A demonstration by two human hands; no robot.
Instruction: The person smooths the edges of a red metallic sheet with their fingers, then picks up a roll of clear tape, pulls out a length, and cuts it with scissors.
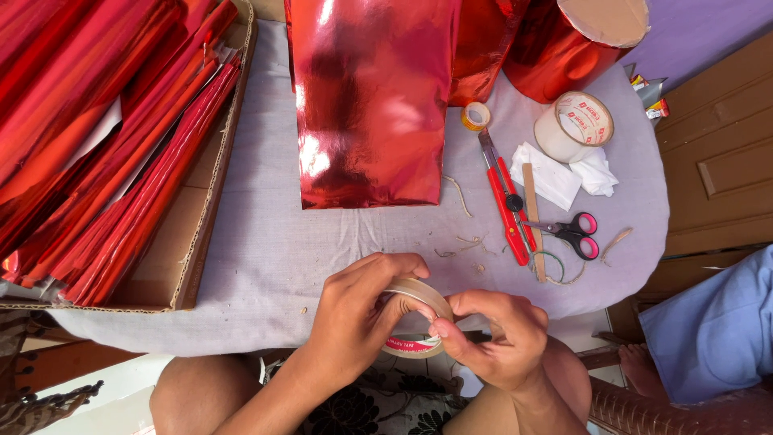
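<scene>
Head view: your left hand (354, 314) and right hand (491, 334) pinch one tape roll (419, 302); two more rolls (573, 125), one scissors (573, 232); grey-clothed table (266, 250).

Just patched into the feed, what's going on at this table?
A person holds a roll of tape in both hands: the left hand grips the roll, the right hand picks at its edge. On the grey cloth lie a shiny red foil bag, a red utility knife, scissors and a larger tape roll. A cardboard box of red foil sheets sits at left.
</scene>
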